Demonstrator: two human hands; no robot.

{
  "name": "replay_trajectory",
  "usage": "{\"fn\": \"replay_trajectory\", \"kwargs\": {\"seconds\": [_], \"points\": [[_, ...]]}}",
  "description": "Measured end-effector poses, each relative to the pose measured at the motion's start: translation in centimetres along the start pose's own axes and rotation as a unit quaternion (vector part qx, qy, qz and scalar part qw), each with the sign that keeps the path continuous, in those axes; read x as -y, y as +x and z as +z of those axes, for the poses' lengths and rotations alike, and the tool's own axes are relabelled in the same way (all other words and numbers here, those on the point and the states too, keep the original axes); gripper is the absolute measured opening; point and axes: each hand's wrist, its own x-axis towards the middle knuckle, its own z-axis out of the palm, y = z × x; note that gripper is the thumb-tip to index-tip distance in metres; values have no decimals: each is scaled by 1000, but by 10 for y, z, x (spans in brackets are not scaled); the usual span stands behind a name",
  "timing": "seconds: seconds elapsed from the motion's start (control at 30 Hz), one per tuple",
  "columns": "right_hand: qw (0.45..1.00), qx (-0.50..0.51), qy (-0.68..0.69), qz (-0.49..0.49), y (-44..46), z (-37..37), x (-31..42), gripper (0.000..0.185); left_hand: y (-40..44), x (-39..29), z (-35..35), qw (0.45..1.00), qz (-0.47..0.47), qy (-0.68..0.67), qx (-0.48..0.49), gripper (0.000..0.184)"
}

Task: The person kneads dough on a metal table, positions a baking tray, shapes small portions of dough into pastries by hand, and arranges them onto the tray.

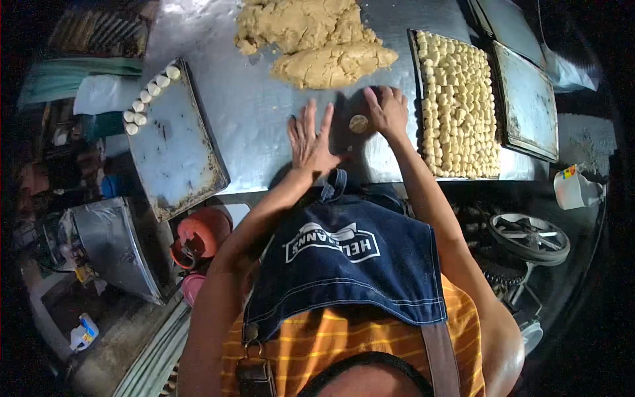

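Note:
On the metal table, a small flat round piece of dough lies between my hands. My left hand is spread over the metal to the left of it, palm down and holding nothing. Close to the round piece on its right, my right hand is bent with its thumb apart from the fingers; nothing shows in it. Beyond both hands rests a large lumpy mass of yellowish dough. A tray of many small dough pieces stands to the right.
At the left, a worn tray bears several pale dough balls along its far end. More metal trays lie at the right edge. Below the table are a red container, a spoked wheel and a white jug.

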Motion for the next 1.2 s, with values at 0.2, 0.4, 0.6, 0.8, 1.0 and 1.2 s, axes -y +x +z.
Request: {"fn": "replay_trajectory", "kwargs": {"seconds": [0.2, 0.4, 0.6, 0.8, 1.0, 1.2], "points": [[977, -121, -172, -42, 6, 63, 30, 76, 70, 71, 5, 997, -43, -27, -52, 140], [972, -104, -209, -28, 8, 65, 45, 83, 108, 111, -5, 991, -81, -92, -53, 143], [990, -104, -70, -65, 14, 54, 31, 76, 36, 57, -12, 983, -76, -168, 0, 152], [971, -32, 44, -234, -12, 40, -31, 50, 31, 28, 9, 994, -60, 19, 87, 149], [984, 40, 33, -171, -59, -11, -7, 39, 17, 72, -8, 988, -141, 32, -59, 146], [955, -43, 87, -282, -64, 1, -19, 34, 60, 97, 5, 967, -252, 25, -25, 146]]}}
